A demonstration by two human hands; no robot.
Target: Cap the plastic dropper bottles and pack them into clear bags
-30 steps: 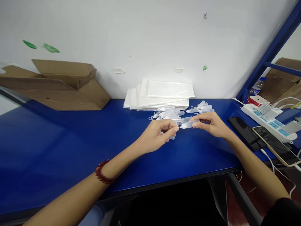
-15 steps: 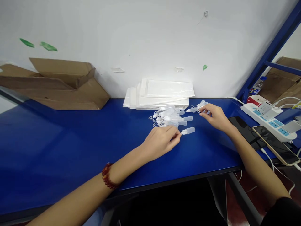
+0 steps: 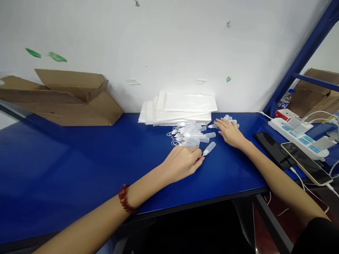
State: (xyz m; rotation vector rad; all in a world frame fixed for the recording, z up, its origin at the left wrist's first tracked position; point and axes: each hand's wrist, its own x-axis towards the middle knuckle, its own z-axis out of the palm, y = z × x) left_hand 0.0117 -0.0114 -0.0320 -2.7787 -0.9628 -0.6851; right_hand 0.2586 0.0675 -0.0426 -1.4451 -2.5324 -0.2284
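My left hand (image 3: pixel 184 162) is closed in a pinch on the narrow tip end of a small translucent plastic dropper bottle (image 3: pixel 209 148), whose body points up and to the right. Just behind it lies a pile of similar dropper bottles (image 3: pixel 192 134) with thin white loops at their left ends. My right hand (image 3: pixel 230 132) rests palm down, fingers stretched, over a smaller group of bottles (image 3: pixel 234 121). The fingers partly cover that group, and I see no bottle gripped there.
Behind the pile, white plastic bags (image 3: pixel 182 106) lie stacked against the wall. An open cardboard box (image 3: pixel 87 106) stands at the left on the blue table (image 3: pixel 79 165). Two phones (image 3: pixel 275 150) and a white power strip (image 3: pixel 299 135) with cables lie at the right.
My right hand has gone from pinched fingertips to lying flat over the smaller group, which now reaches farther right. The bottle in my left hand has tilted more upright.
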